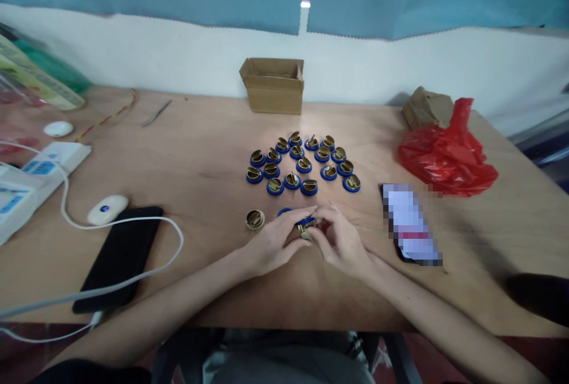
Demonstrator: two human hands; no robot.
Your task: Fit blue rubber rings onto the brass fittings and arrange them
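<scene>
My left hand (278,240) and my right hand (344,242) meet near the front of the table. Between their fingertips is a small brass fitting with a blue ring (304,222), partly covered by the fingers; both hands are closed on it. Another blue ring (284,212) shows just behind my left fingers, mostly hidden. To the left of that hand lies a round brass fitting (255,219) without a visible blue ring. Beyond my hands stand several brass fittings on blue rings (303,164), their flat brass flaps tilted at various angles.
Behind the fittings is an open cardboard box (274,95). On the right are a red plastic bag (448,156), a brown package (427,108) and a phone (411,224). A black phone (120,259), white cable (180,248) and power strip (40,182) occupy the left.
</scene>
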